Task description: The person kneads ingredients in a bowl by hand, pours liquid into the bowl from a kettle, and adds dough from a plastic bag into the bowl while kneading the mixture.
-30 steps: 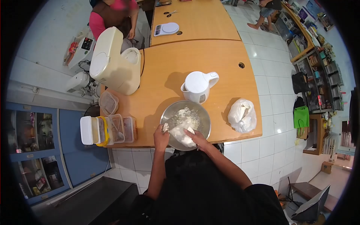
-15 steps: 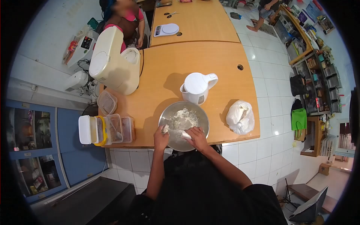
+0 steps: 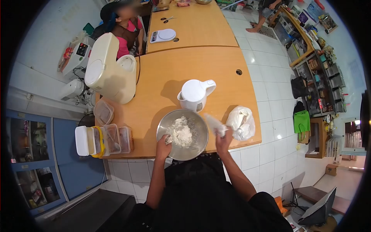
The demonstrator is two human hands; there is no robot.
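Note:
A steel mixing bowl (image 3: 201,123) stands near the table's front edge with a heap of white flour (image 3: 181,133) in it. My left hand (image 3: 164,147) is closed on the bowl's left rim, with white flour on its fingertips. Off the bowl's right side, my right hand (image 3: 223,142) grips a thin, whitish, see-through plastic bag (image 3: 213,124), which is blurred by motion. Just behind the bowl stands a white electric kettle (image 3: 194,92), its handle to the right. A knotted white plastic bag (image 3: 242,123) lies right of my right hand.
A cream stand mixer (image 3: 102,73) stands at the table's left, behind several plastic tubs (image 3: 112,139). A white kitchen scale (image 3: 164,35) and black scissors (image 3: 167,19) lie on the far table. One person (image 3: 131,33) sits at the far left; another's leg (image 3: 257,27) shows at upper right.
My right hand has swung out of the bowl to the right, carrying the thin bag. My left hand has settled on the left rim. More flour shows in the bowl, and the view has shifted slightly.

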